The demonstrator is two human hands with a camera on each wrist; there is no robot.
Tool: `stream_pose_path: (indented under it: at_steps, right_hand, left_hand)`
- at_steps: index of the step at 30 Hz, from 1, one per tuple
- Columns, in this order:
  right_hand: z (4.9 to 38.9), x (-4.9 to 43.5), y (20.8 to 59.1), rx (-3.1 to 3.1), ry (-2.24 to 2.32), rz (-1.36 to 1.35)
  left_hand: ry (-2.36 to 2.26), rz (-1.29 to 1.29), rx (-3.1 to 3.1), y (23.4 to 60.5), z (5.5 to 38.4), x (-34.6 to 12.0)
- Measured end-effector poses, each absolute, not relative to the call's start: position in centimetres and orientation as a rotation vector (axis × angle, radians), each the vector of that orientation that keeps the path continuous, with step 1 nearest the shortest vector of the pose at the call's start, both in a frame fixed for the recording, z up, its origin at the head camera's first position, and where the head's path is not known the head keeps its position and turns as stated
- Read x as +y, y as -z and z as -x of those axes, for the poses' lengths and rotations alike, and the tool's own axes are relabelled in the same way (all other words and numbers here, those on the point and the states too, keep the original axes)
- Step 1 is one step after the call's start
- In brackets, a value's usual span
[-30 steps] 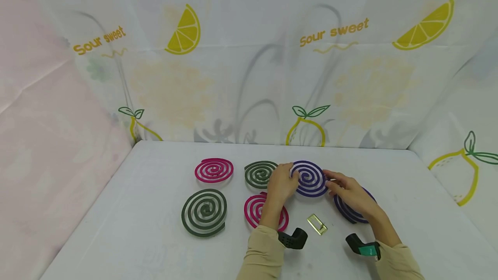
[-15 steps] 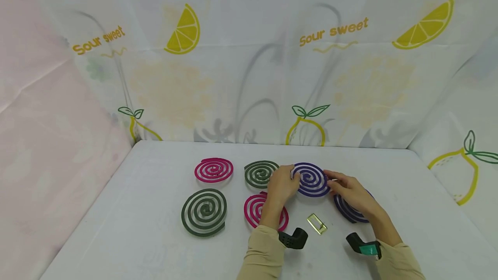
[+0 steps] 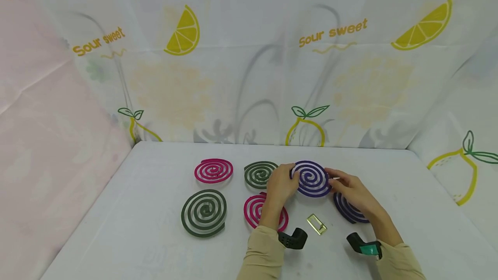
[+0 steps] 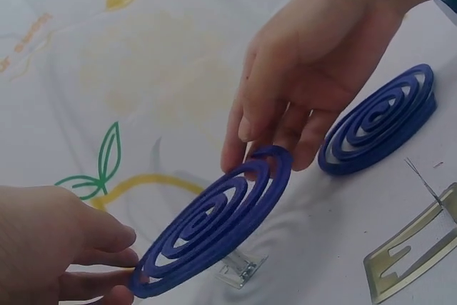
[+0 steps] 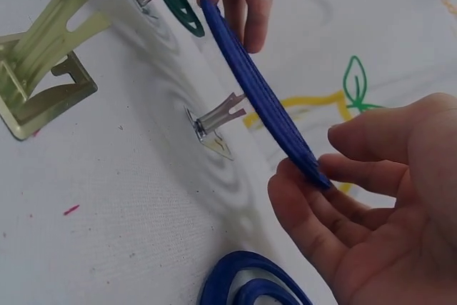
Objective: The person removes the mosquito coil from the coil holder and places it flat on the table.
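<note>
A blue mosquito coil [image 3: 310,179] is held above the white table between both hands. My left hand [image 3: 282,182] grips its left edge. My right hand [image 3: 352,191] has its fingers at the right edge, with the fingertips under the rim in the right wrist view. Below the coil stands a small metal coil stand [image 5: 211,123], its upright prong close to the coil's underside; whether they touch I cannot tell. A second blue coil [image 4: 382,119] lies under the right forearm, partly hidden. Nearer to me is a loose metal stand [image 3: 317,224] with a raised tongue.
Left of the hands are two green coils [image 3: 204,213] and two pink coils [image 3: 214,170]. The left forearm covers part of the nearer pink coil [image 3: 253,208]. A lemon-printed cloth [image 3: 249,77] hangs behind the white table [image 3: 128,228].
The held blue coil has tipped slightly and shifted a little to the right, with both hands still at its edges. The other coils and the loose stand have not moved.
</note>
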State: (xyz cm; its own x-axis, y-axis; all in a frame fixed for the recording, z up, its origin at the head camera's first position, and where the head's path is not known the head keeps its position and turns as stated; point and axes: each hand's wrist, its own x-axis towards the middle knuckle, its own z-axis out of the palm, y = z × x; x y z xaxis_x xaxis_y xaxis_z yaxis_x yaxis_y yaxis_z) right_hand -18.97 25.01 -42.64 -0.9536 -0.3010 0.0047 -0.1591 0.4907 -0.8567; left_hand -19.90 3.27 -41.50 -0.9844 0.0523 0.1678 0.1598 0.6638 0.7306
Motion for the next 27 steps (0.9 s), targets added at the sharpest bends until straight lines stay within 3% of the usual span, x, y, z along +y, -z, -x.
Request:
stream_pose_path:
  at_steps: [27]
  right_hand:
    - [19.0, 26.4, 42.4, 2.625, 1.543, 0.263]
  left_hand:
    - [1.424, 0.298, -2.638, 41.6, 20.3, 3.8]
